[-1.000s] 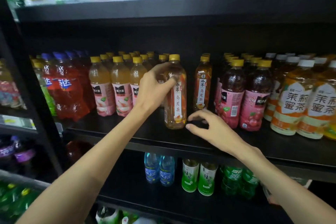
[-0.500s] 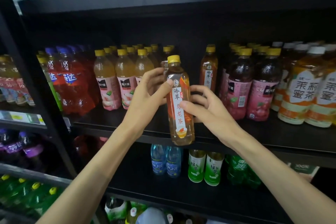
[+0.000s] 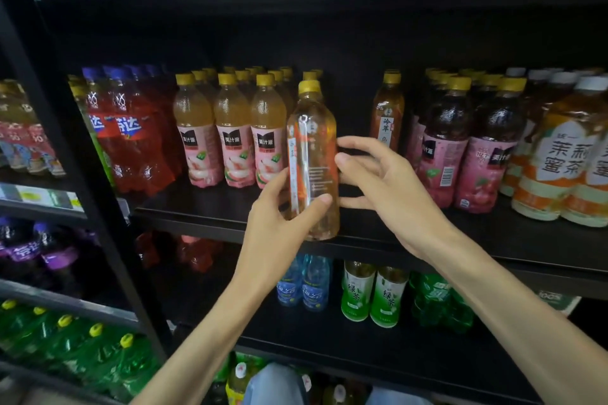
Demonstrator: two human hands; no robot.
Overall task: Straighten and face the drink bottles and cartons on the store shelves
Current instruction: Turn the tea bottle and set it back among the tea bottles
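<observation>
- Left hand (image 3: 279, 223) grips the lower half of a pale tea bottle (image 3: 312, 154); thumb lies across the front low down, fingers wrapped behind.
- Right hand (image 3: 385, 187) beside the same bottle, fingers spread and loosely bent. Thumb tip touches the bottle's right side at mid height. The other fingers reach past it; cannot tell whether they make contact.
- Tea bottle upright, yellow cap on top, at the front edge of the middle shelf (image 3: 493, 240). Its base sits level with the shelf lip; cannot tell whether it rests there or is lifted. Label turned away: only the label's edge shows on the left, with fine print seen through the clear side.
- Just left of it, a front row of three peach juice bottles (image 3: 230, 141), yellow caps, pink labels facing out, more rows behind.
- Further left, red soda bottles (image 3: 128, 138) with blue caps.
- Right of the gap, a darker oolong tea bottle (image 3: 388, 108) stands set back, label forward.
- Beyond that, dark lychee juice bottles (image 3: 480, 148) with pink labels, then jasmine tea bottles (image 3: 559, 168) with white caps at the far right.
- Lower shelf: blue water bottles (image 3: 302, 286) and green tea bottles (image 3: 371, 296).
</observation>
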